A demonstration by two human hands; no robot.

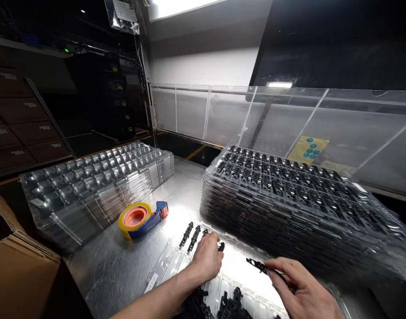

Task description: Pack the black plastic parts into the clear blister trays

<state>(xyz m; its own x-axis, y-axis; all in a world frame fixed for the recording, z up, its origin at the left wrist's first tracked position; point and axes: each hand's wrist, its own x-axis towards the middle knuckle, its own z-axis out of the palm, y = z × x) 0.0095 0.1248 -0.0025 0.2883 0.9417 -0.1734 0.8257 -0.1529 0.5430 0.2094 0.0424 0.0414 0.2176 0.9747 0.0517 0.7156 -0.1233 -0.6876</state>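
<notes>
My left hand [207, 256] rests curled on a clear plastic tray [176, 261] in front of me, its fingertips closed on a small black plastic part [221, 246]. Beside it, my right hand [297, 283] pinches another narrow black part [257, 265] above the same tray. Three black parts [193, 235] lie seated in the tray's far pockets. A loose heap of black parts [219, 303] sits at the tray's near end.
A tall stack of trays filled with black parts [289, 199] stands to the right. A stack of empty clear trays [96, 186] is at the left, a yellow tape dispenser [141, 218] between them. A cardboard box [20, 270] sits at lower left; an acrylic screen [256, 115] behind.
</notes>
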